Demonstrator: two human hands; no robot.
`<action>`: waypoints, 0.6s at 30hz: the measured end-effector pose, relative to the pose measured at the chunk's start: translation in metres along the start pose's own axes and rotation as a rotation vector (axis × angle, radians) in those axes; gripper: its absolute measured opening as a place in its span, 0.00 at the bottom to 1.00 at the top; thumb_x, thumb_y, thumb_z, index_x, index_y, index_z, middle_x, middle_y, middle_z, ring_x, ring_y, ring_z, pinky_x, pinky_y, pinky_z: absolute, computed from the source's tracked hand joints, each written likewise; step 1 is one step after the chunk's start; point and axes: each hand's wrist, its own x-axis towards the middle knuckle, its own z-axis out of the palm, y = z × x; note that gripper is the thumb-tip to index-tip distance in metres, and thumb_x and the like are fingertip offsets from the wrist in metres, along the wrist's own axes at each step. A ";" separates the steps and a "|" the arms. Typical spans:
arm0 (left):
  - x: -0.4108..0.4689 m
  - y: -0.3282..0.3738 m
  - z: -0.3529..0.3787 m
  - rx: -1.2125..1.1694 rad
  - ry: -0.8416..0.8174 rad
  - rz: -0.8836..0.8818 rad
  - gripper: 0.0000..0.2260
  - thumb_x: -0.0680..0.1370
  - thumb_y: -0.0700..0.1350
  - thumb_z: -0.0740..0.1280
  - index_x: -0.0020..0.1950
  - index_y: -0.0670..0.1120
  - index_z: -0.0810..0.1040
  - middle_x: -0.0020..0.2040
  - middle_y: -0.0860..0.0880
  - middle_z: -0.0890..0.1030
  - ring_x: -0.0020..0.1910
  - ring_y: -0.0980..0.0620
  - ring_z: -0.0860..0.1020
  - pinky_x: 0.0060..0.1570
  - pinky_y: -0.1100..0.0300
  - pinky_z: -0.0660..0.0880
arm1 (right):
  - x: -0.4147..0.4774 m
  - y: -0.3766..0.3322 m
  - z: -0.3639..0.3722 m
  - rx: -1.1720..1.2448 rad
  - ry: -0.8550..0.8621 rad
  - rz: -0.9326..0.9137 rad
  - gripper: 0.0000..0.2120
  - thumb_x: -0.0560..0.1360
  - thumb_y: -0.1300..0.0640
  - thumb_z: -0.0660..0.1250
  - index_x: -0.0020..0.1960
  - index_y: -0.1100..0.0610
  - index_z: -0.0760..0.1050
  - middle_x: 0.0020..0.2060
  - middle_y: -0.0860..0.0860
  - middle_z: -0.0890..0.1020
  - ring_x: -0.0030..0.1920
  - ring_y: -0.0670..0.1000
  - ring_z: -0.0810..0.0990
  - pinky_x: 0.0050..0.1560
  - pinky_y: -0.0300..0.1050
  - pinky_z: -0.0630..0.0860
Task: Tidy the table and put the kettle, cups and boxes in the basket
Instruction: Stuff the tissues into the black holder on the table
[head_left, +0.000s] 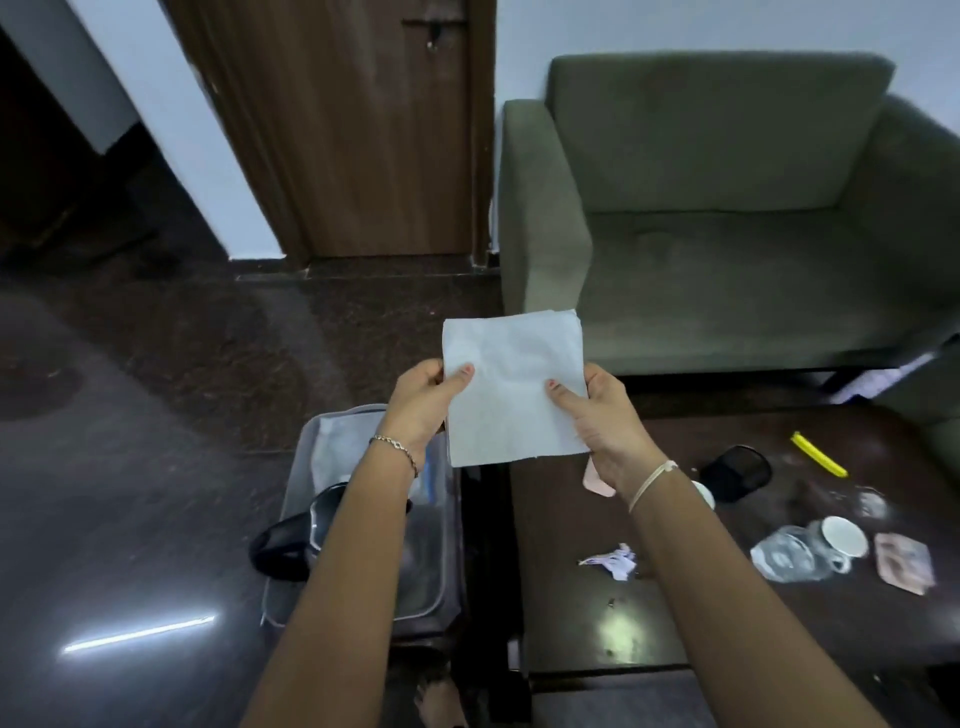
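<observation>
Head camera, looking down: both hands hold a white square paper napkin (511, 387) in the air, above and just right of the translucent grey plastic basket (441, 561) that stands on the floor. The left hand (423, 400) pinches the napkin's left edge and the right hand (608, 421) pinches its right edge. Each has the thumb flat on the near face and the fingers behind it, out of sight. Both forearms reach forward nearly level, wrists about the same height, so the sheet hangs spread and facing the camera.

The napkin looks very light and limp, easy to tear or crumple. A two-edge pinch like this one suits folding it; balling it in one palm would do for throwing it away.

A black kettle (285, 548) seems to lie in the basket, partly hidden by the left forearm. To the right of the basket, on the dark brown wooden tabletop (701, 613), a white ceramic cup (844, 538) lies touching a crumpled clear plastic wrapper (789, 558). The cup is probably hard, smooth and breakable, best taken by the handle or round the body. Torn white paper scraps (615, 561) lie between the basket and the cup. I cannot make out any boxes.
</observation>
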 end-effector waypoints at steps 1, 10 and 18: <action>-0.010 0.000 0.020 0.016 -0.010 0.017 0.07 0.76 0.45 0.69 0.51 0.42 0.79 0.44 0.49 0.83 0.37 0.58 0.81 0.33 0.65 0.76 | -0.008 -0.002 -0.020 -0.034 0.024 -0.018 0.07 0.77 0.59 0.68 0.55 0.56 0.78 0.49 0.51 0.85 0.48 0.50 0.85 0.45 0.48 0.82; -0.092 -0.032 0.217 0.166 -0.112 0.097 0.02 0.75 0.41 0.69 0.43 0.48 0.79 0.40 0.53 0.83 0.37 0.57 0.82 0.28 0.68 0.74 | -0.085 0.005 -0.216 -0.477 0.297 -0.146 0.07 0.76 0.57 0.65 0.45 0.58 0.79 0.42 0.56 0.83 0.41 0.55 0.81 0.41 0.50 0.77; -0.126 -0.049 0.346 0.121 -0.157 0.063 0.02 0.74 0.38 0.68 0.46 0.43 0.78 0.41 0.46 0.81 0.33 0.51 0.80 0.35 0.59 0.79 | -0.129 0.003 -0.330 -0.505 0.417 -0.155 0.06 0.77 0.55 0.66 0.44 0.56 0.77 0.41 0.52 0.83 0.41 0.53 0.81 0.35 0.45 0.76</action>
